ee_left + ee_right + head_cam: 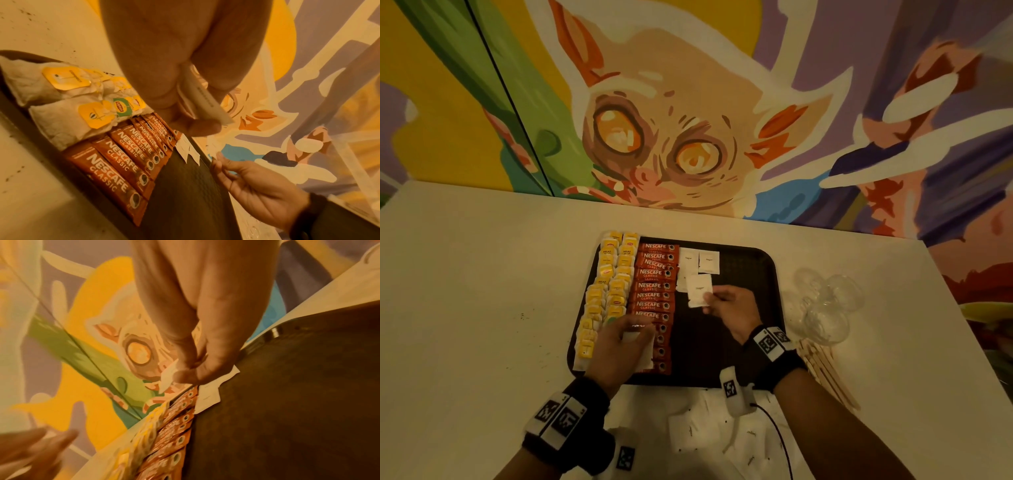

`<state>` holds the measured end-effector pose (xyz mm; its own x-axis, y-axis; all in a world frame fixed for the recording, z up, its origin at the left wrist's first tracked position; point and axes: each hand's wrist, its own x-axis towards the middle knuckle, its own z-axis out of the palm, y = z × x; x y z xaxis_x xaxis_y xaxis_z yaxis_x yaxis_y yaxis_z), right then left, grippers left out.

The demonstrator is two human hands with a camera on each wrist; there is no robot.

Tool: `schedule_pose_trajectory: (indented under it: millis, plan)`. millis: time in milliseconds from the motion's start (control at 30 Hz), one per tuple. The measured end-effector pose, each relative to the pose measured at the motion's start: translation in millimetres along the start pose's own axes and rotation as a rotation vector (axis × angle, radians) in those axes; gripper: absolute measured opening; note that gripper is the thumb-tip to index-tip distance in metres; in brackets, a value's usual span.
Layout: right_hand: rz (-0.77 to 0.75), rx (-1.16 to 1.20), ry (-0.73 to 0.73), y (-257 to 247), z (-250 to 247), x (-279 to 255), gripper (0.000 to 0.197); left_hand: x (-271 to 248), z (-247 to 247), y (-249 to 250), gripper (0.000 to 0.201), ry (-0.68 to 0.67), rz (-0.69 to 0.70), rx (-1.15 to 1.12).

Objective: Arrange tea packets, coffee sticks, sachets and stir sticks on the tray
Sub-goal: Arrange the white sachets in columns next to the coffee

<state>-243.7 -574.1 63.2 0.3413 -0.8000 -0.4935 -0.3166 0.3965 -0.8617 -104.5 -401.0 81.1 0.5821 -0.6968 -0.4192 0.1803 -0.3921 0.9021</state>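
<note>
A dark tray point(750, 267) holds two columns of yellow-tagged tea packets point(609, 284) at its left, then a column of red coffee sticks point(654, 287), then white sugar sachets point(708, 262) at the top middle. My right hand point(732, 308) pinches a white sachet point(699, 290) just above the tray, below the laid sachets. My left hand point(619, 349) hovers over the lower coffee sticks and grips a small stack of white sachets point(205, 99). The coffee sticks point(115, 164) and tea packets point(61, 97) show in the left wrist view too. The pinched sachet point(167, 378) shows under the right fingers.
Loose white sachets point(722, 431) lie on the white table in front of the tray. Wooden stir sticks point(828, 373) lie to the tray's right, with clear plastic cups point(825, 308) behind them. A painted wall rises behind the table. The tray's right half is bare.
</note>
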Motion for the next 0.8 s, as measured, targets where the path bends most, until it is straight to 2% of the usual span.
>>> schedule_pose_trajectory:
  millis: [233, 567, 800]
  plan:
    - [0.146, -0.075, 0.217, -2.0, -5.3, 39.7, 0.023, 3.2, -4.3, -6.6, 0.009, -0.015, -0.067, -0.02]
    - [0.275, -0.181, 0.219, -14.5, 2.1, 50.2, 0.027, 8.1, -10.8, -8.4, 0.008, -0.007, -0.125, -0.013]
    - [0.29, -0.46, 0.198, -28.9, 0.7, 46.5, 0.031, 6.4, -9.0, -8.6, 0.008, -0.014, -0.119, 0.019]
